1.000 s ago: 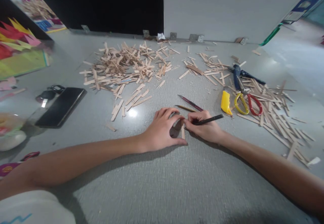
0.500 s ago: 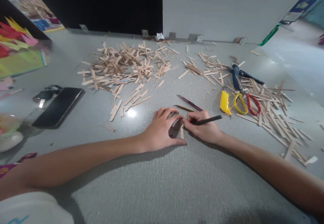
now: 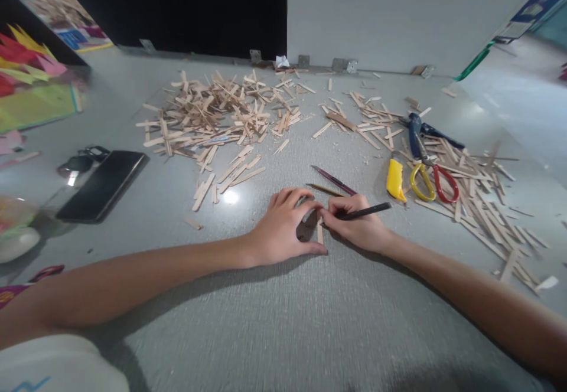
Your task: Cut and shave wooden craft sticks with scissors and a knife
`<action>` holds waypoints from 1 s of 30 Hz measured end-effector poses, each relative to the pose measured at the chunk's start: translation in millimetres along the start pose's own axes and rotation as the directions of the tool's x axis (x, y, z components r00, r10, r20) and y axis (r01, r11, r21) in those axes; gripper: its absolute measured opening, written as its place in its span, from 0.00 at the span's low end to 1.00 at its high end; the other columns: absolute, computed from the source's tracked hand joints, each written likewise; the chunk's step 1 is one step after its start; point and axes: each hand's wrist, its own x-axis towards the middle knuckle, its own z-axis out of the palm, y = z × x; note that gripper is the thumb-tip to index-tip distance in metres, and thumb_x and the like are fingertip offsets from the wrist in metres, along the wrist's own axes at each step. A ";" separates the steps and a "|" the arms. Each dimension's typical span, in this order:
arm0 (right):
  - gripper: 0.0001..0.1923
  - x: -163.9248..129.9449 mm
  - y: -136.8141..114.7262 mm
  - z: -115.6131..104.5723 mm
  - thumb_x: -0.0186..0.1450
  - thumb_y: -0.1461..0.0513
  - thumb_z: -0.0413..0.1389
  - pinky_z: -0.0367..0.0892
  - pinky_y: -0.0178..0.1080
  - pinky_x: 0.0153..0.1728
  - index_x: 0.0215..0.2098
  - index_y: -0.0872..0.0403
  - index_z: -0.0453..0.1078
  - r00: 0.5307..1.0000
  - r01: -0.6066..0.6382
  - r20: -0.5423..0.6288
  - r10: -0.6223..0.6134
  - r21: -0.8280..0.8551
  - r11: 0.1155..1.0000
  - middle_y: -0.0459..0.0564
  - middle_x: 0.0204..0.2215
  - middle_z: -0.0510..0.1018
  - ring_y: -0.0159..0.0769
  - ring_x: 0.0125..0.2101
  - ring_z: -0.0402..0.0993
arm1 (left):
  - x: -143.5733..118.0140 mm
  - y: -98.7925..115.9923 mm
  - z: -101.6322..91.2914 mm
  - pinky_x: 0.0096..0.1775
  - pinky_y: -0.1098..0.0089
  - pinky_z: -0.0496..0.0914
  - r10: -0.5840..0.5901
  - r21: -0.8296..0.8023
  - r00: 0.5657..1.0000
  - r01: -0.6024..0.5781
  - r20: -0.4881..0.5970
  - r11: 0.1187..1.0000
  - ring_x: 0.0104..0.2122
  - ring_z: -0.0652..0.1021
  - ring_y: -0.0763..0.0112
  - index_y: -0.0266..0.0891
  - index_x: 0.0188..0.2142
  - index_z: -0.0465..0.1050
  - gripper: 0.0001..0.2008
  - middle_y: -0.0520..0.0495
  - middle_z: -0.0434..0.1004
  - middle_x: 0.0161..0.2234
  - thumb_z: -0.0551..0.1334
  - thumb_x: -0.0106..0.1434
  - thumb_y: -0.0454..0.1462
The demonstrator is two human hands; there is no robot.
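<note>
A short wooden craft stick (image 3: 320,231) stands lengthwise on the grey table between my hands. My left hand (image 3: 283,226) grips it end to end, thumb at the near end and fingers at the far end. In my right hand (image 3: 354,221) is a black pen (image 3: 371,209), slanted to the right, its tip hidden by my fingers beside the stick. Just beyond the right hand lie a dark red pencil (image 3: 332,178) and a yellowish pencil (image 3: 324,189).
Piles of cut craft sticks (image 3: 212,105) lie at the back left and on the right (image 3: 482,203). A yellow cutter (image 3: 395,179), pliers with red and yellow handles (image 3: 427,170) and a blue-handled tool (image 3: 443,135) rest right. A black phone (image 3: 104,185) lies left.
Both hands keep their grips and places on the stick and pen. The whole view has shifted very slightly.
</note>
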 end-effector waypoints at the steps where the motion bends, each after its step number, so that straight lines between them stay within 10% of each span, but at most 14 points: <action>1: 0.22 -0.1 0.1 -0.3 0.68 0.54 0.57 0.51 0.36 0.22 0.19 0.50 0.58 1.000 0.002 0.005 -0.002 0.001 1.000 0.40 0.16 0.61 0.28 0.20 0.54 | 0.0 0.1 0.1 0.64 0.40 0.65 -0.001 0.001 1.000 0.001 0.000 1.000 0.65 0.67 0.37 0.48 0.61 0.76 0.40 0.39 0.69 0.64 0.78 0.56 0.61; 18: 0.22 0.7 -1.8 -1.1 0.66 0.57 0.59 0.50 0.34 0.20 0.19 0.49 0.57 1.000 -0.010 0.009 0.009 0.059 0.998 0.39 0.13 0.62 0.27 0.18 0.54 | 0.7 0.0 1.5 0.65 0.40 0.65 -0.004 0.019 1.000 0.004 0.005 1.000 0.65 0.67 0.37 0.44 0.62 0.74 0.43 0.36 0.70 0.64 0.78 0.55 0.61; 24: 0.23 -0.4 -6.0 -5.4 0.68 0.48 0.63 0.52 0.31 0.12 0.22 0.49 0.62 0.976 -0.211 0.020 0.217 0.339 0.917 0.38 0.11 0.67 0.25 0.11 0.57 | 0.2 -3.2 4.1 0.64 0.42 0.66 0.023 -0.002 0.999 -0.023 -0.045 1.000 0.64 0.69 0.37 0.42 0.60 0.75 0.44 0.36 0.72 0.63 0.79 0.52 0.62; 30: 0.27 1.0 -7.5 -8.0 0.65 0.41 0.66 0.51 0.28 0.09 0.27 0.50 0.65 0.956 -0.241 -0.051 0.289 0.430 0.870 0.40 0.13 0.72 0.22 0.09 0.57 | -0.7 -1.4 -2.0 0.60 0.50 0.71 -0.012 -0.167 0.983 -0.019 -0.183 0.986 0.57 0.76 0.53 0.40 0.54 0.75 0.16 0.40 0.80 0.54 0.57 0.79 0.48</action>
